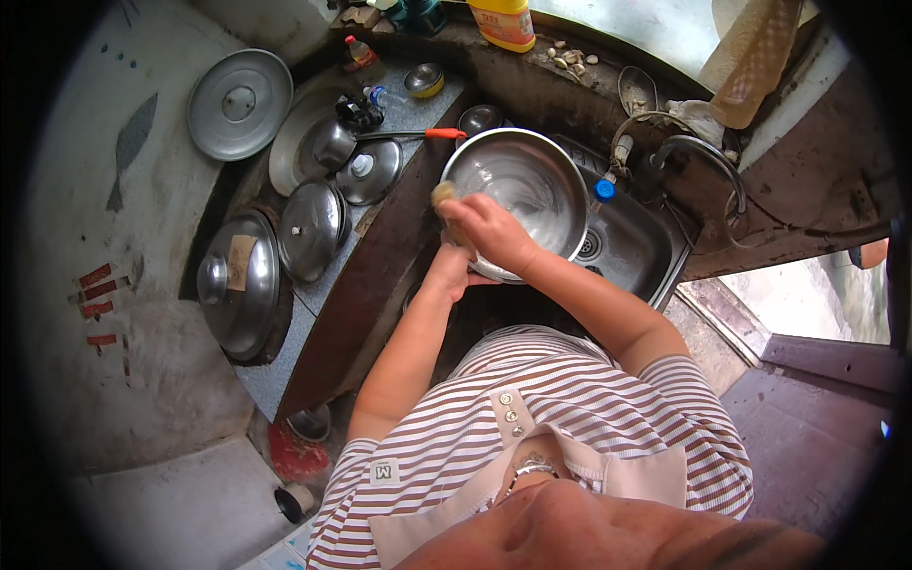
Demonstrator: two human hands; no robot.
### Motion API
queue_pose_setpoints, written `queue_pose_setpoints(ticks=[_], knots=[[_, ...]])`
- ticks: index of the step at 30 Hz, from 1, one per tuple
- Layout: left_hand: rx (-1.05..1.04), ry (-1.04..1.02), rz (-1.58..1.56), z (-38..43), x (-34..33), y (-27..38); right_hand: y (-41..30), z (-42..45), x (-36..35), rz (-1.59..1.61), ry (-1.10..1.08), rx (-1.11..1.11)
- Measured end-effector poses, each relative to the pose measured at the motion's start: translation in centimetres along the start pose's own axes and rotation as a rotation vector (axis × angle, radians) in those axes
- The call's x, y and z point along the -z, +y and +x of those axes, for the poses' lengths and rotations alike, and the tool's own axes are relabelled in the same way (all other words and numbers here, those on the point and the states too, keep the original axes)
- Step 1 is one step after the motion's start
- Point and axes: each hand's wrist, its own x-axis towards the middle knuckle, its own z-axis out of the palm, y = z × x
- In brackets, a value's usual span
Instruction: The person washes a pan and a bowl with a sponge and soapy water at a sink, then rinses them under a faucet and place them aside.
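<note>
A wide stainless steel basin (pixel 524 182) is tilted over the near-left side of a metal sink (pixel 638 246), with wet streaks on its inner wall. My left hand (pixel 454 269) grips the basin's near-left edge, some fingers under its base. Above it, my right hand (pixel 495 228) is closed around a tan scrubber (pixel 444 192), perhaps a loofah, against the basin's left rim. Part of the scrubber is hidden by my fingers. Left of the basin lies a ladle (pixel 335 142) whose orange-tipped handle reaches toward the rim.
A curved metal faucet (pixel 702 146) and a blue-capped hose (pixel 604 189) stand right of the basin. On the left counter are a lidded wok (pixel 246 320), a lidded pot (pixel 310 253) and a pot lid (pixel 374 189). Garlic cloves (pixel 570 60) and a yellow bottle (pixel 502 25) rest on the back ledge.
</note>
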Motion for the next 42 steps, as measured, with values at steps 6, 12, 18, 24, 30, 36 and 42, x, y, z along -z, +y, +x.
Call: queue_pose_setpoints(ticks=[6, 12, 18, 24, 30, 36, 42], knots=[[-0.066, 0.125, 0.176, -0.1, -1.2, -1.7, 5.6, 3.8, 2.5, -0.337, 0.037, -0.058], [-0.175, 0.211, 0.158, 0.5, -1.2, -2.6, 2.6, 4.0, 0.7, -0.331, -0.057, 0.128], [-0.206, 0.237, 0.152, -0.4, -0.3, -2.3, 9.5, 5.9, 4.1, -0.472, -0.044, -0.317], [-0.219, 0.271, 0.102, 0.8, -0.2, -3.6, 8.0, 6.7, 2.4, -0.687, 0.022, -0.114], [-0.243, 0.235, 0.021, 0.9, -0.2, -3.5, 10.1, 6.8, 4.6, -0.643, -0.022, -0.284], [-0.4, 0.268, -0.06, 2.2, 1.4, -6.7, 11.9, -0.3, 4.8, -0.502, -0.051, -0.921], [-0.333, 0.212, -0.324, 3.3, 3.3, -8.8, 11.4, -5.1, 0.9, -0.146, -0.042, -1.182]])
